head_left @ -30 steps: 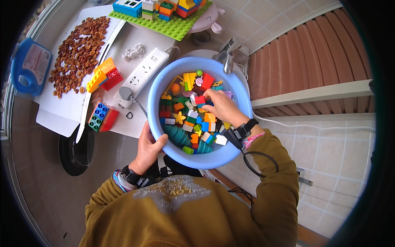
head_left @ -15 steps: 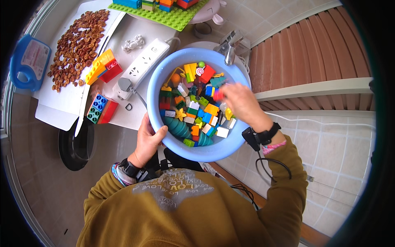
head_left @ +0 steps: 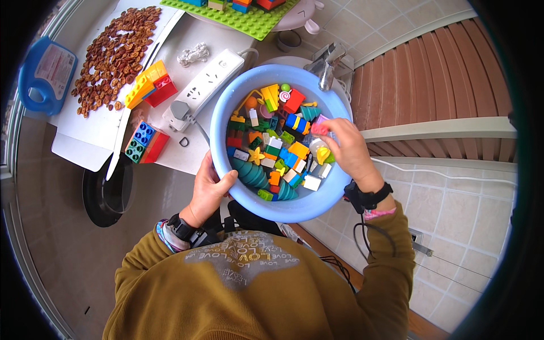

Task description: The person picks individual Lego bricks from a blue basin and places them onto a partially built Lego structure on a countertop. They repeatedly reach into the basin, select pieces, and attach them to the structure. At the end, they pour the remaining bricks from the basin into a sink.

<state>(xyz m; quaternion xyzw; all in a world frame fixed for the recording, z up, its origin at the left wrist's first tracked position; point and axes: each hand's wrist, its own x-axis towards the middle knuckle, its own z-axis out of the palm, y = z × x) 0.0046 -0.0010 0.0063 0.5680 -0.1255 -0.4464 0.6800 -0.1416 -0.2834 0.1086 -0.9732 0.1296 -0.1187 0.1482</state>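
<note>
A round blue basin [head_left: 220, 103] holds a jumble of toy building bricks [head_left: 297, 148], with a yellow flower piece [head_left: 256, 156] and ridged teal pieces [head_left: 249, 174] among them. At the basin's near left rim, my left hand [head_left: 209, 190] grips the edge, thumb on top and fingers hidden beneath. My right hand [head_left: 348, 148] reaches in over the right side. Between its thumb and fingertips is a pinkish-red brick [head_left: 319, 128], just above the other pieces. A yellow piece [head_left: 322, 154] lies below that hand.
Left of the basin are a white power strip [head_left: 211, 80] with a plug, joined yellow and red bricks [head_left: 152, 86], and a blue, green and red brick stack [head_left: 146, 143]. Dried slices [head_left: 116, 59] cover a white board. A tap [head_left: 327, 71] stands behind the basin. A green baseplate [head_left: 258, 20] lies at the back.
My right hand, blurred before, has shifted slightly right with the pinkish-red brick at its fingertips. The whole view has moved a little; my left hand keeps hold of the rim.
</note>
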